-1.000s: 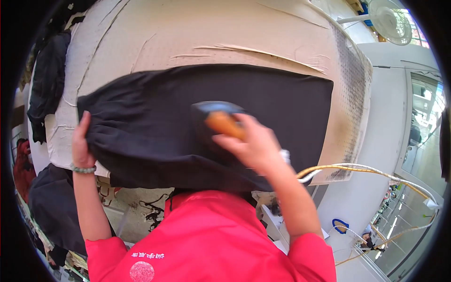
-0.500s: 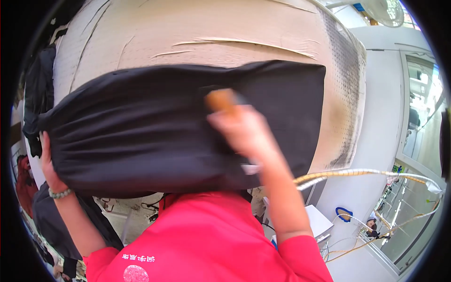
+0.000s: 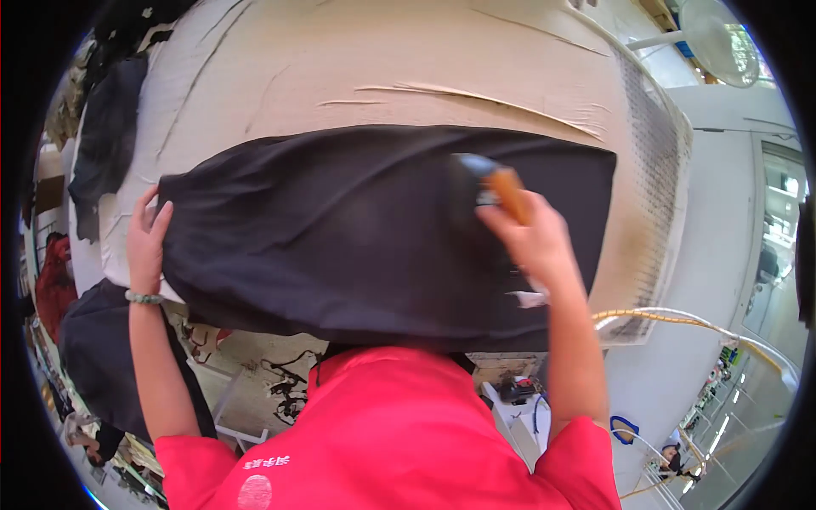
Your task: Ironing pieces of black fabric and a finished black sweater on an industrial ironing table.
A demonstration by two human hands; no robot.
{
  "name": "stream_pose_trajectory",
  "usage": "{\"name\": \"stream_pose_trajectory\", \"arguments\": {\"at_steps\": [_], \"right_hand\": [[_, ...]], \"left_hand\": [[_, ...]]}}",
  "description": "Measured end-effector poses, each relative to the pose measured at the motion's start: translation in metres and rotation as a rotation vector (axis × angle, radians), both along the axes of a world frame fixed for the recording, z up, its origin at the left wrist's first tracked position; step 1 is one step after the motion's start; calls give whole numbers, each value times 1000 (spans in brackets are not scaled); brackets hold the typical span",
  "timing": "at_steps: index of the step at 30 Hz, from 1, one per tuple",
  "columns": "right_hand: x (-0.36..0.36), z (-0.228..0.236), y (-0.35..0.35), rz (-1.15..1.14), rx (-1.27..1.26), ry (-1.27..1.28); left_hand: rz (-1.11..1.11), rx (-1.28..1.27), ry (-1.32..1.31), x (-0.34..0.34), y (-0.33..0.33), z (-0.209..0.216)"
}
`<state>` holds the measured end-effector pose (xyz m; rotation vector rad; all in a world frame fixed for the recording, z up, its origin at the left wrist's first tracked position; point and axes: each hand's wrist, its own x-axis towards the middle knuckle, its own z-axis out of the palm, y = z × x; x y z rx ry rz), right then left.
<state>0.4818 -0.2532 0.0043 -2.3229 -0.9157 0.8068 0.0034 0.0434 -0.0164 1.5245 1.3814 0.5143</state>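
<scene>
A long black garment point(image 3: 365, 229) lies across the padded ironing table point(image 3: 408, 59), with folds running in from its left end. My left hand point(image 3: 149, 234) grips that left end, thumb and fingers at the edge. Over the right half of the cloth, my right hand point(image 3: 535, 238) is closed round the orange-brown handle of an iron point(image 3: 476, 178). Motion blurs the iron, and its sole is hidden, so I cannot tell whether it touches the cloth. A small white tag point(image 3: 529, 299) shows by my right wrist.
Dark cloth point(image 3: 106, 144) hangs over the table's left side, and more black cloth point(image 3: 110, 357) drapes below my left arm. White and yellow hoses point(image 3: 680, 319) run off to the right. A white fan point(image 3: 718, 42) stands at the far right.
The iron in my right hand has moved right across the garment and turned. My left hand has shifted up along the garment's left end, whose folds lie differently. The whole view has also shifted.
</scene>
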Motion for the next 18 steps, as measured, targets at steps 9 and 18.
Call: {"name": "stream_pose_trajectory", "arguments": {"at_steps": [9,18], "right_hand": [[254,-21,-242,-655,-300,-188],[162,-55,-255,-385,-189,-270]], "left_hand": [[-112,701,615,-22,16,-9],[248,-119,-104,37,-62,40]]}}
